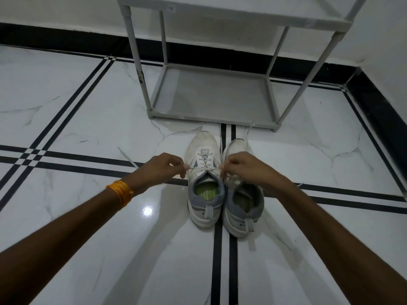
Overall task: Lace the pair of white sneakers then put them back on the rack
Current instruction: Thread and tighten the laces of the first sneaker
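Two white sneakers with grey heels stand side by side on the floor, toes pointing at the rack. The left sneaker [204, 155] has its lace threaded through the eyelets. My left hand [161, 167] pinches one end of that lace [193, 169] at the shoe's left side. My right hand [244, 169] pinches the other end at the right side, and it covers part of the right sneaker [243, 208]. A loose lace [247, 132] trails from the right sneaker's toe toward the rack.
A grey shoe rack [211, 95] stands just beyond the sneakers, against the wall, its bottom shelf bare. The floor is glossy white marble with black inlay stripes. A black skirting runs along the walls, with a corner at right.
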